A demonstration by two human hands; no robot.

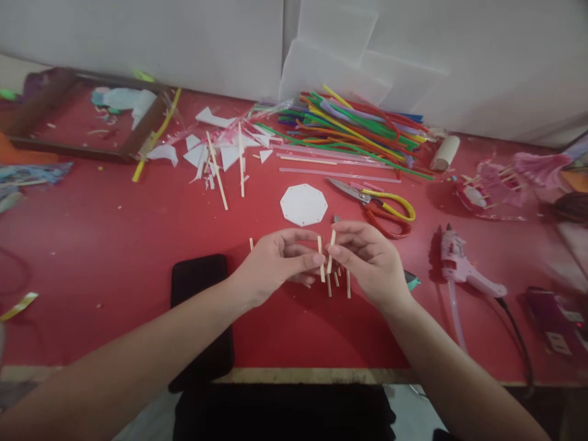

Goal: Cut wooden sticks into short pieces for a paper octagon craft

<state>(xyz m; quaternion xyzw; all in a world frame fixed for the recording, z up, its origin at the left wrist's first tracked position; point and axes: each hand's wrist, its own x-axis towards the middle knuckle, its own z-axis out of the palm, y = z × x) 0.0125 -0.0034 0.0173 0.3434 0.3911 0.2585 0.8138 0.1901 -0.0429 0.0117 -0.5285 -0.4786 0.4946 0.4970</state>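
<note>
My left hand (280, 263) pinches a short wooden stick (321, 260) upright between thumb and fingers. Close beside it, my right hand (370, 260) pinches another short wooden stick (331, 251), slightly tilted. Below the hands several more short sticks (348, 285) show on the red table, partly hidden by the fingers. Just beyond the hands lies a white octagonal piece (304, 205) with small dots near its corners. Scissors (386, 205) with yellow and red handles rest open to its right.
A pink glue gun (452, 254) stands at right, its cord running to the table edge. A black phone (202, 318) lies under my left forearm. Bundled pipe cleaners (362, 125), white scraps (229, 153) and a brown tray (78, 147) are at the back.
</note>
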